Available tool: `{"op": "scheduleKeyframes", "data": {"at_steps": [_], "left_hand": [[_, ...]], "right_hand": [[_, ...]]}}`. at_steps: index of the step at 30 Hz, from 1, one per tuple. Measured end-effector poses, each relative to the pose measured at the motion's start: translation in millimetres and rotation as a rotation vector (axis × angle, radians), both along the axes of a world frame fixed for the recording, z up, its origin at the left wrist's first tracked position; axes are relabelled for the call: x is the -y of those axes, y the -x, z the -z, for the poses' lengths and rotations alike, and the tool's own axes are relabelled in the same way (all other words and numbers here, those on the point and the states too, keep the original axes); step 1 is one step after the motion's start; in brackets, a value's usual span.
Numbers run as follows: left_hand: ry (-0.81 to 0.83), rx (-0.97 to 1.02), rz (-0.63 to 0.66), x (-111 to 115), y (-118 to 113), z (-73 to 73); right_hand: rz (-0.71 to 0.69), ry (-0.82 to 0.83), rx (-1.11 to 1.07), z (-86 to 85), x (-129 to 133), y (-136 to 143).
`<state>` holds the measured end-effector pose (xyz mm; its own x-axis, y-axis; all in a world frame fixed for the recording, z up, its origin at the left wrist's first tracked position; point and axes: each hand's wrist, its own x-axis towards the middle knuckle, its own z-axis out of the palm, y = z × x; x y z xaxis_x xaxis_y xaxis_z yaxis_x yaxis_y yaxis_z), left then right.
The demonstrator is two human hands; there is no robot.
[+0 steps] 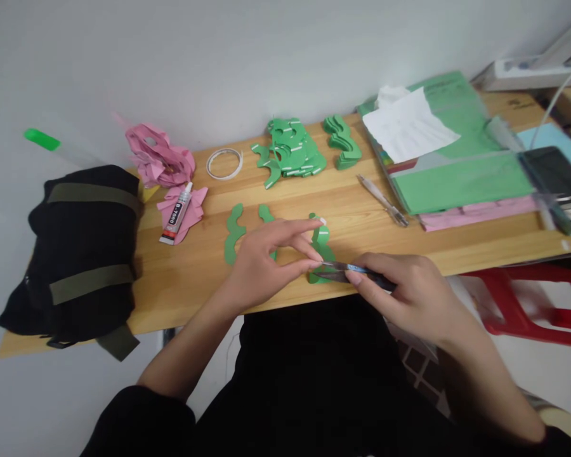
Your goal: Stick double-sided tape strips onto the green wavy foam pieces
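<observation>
My right hand is closed around dark tweezers whose tips point left, at the fingertips of my left hand. Thumb and a finger of my left hand are pinched together at the tips; whatever is between them is too small to make out. A small white bit sits on its raised index fingertip. Beneath the tweezers lies a wavy green piece with a white strip on it. Two more wavy green pieces lie to the left, one in full view, the other partly hidden by my left hand.
Green cutouts and a smaller green stack lie at the back, beside a tape ring. Left are pink scraps, a glue tube and a black bag. Right are a pen and a green folder.
</observation>
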<state>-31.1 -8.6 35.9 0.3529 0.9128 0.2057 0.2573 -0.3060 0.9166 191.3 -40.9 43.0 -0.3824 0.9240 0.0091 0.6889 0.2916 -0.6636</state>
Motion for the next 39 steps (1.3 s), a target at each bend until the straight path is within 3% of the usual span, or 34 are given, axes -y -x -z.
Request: {"op": "scheduleKeyframes", "data": {"at_steps": [3, 6, 10, 13, 16, 19, 21, 26, 33, 35, 39], "left_hand": [[0.054, 0.026, -0.014, 0.1, 1.5, 2.3], [0.291, 0.177, -0.080, -0.5, 3.1, 5.4], [0.494, 0.319, -0.172, 2.6, 1.4, 8.0], [0.355, 0.267, -0.184, 9.5, -2.2, 8.3], [-0.028, 0.082, -0.188, 15.9, -3.9, 8.3], [-0.405, -0.109, -0.122, 18.5, -3.6, 8.1], [-0.480, -0.171, -0.087, 19.3, -4.4, 8.2], [-0.220, -0.016, -0.179, 24.2, -12.8, 12.6], [0.076, 0.205, -0.206, 24.5, -16.6, 24.7], [0.053, 0.142, -0.203, 23.6, -14.0, 29.7], [-0.177, -0.116, -0.201, 22.2, -6.6, 42.3]], "right_hand": [[-0.016, 0.032, 0.019, 0.3, -0.9, -4.2], [-0.033, 0.169, -0.046, 5.6, -4.1, -9.5], [0.068, 0.511, -0.448, 23.2, -8.0, -5.1], [0.212, 0.753, -0.771, 34.0, -7.9, 8.2], [0.246, 0.859, -0.954, 33.5, -7.3, 19.3], [0.279, 0.844, -1.013, 26.1, -6.8, 23.2], [0.338, 0.747, -0.998, 22.3, -5.3, 23.8], [0.434, 0.405, -0.826, 23.4, 2.8, 26.4], [0.427, 0.334, -0.661, 29.9, 5.2, 25.4], [0.446, 0.337, -0.655, 31.6, 3.9, 22.9], [0.502, 0.370, -0.687, 37.8, -0.7, 14.9]]}}
